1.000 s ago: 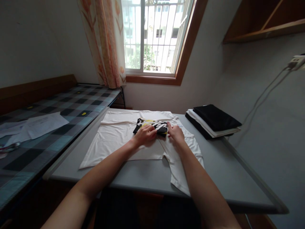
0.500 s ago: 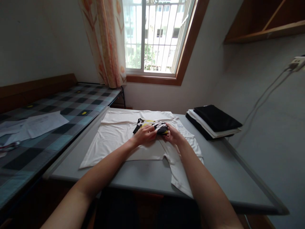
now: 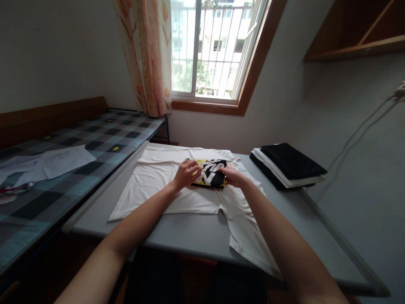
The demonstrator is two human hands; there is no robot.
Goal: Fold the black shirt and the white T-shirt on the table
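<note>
A white T-shirt [image 3: 158, 190] lies spread on the grey table, one sleeve reaching past the near edge. Over its middle is a small, roughly rectangular black, white and yellow patterned cloth [image 3: 211, 174]; I cannot tell whether it is folded. My left hand [image 3: 187, 173] is at its left end, fingers curled over the fabric and thumb close to the fingertips. At the opposite end, my right hand [image 3: 233, 175] grips the right edge, thumb on top and the other fingers partly hidden below.
Folded black and white clothes [image 3: 291, 162] are stacked at the table's right side. To the left is a bed with a checked cover [image 3: 126, 131], bearing papers [image 3: 68, 160]. A window [image 3: 215, 50] with a curtain [image 3: 152, 63] stands behind. The grey table [image 3: 193, 232] has a raised right rim.
The patterned cloth now shows more of its face and reaches nearer to me. My left hand has shifted left along it; my right hand stays at its right end. The view has turned slightly left.
</note>
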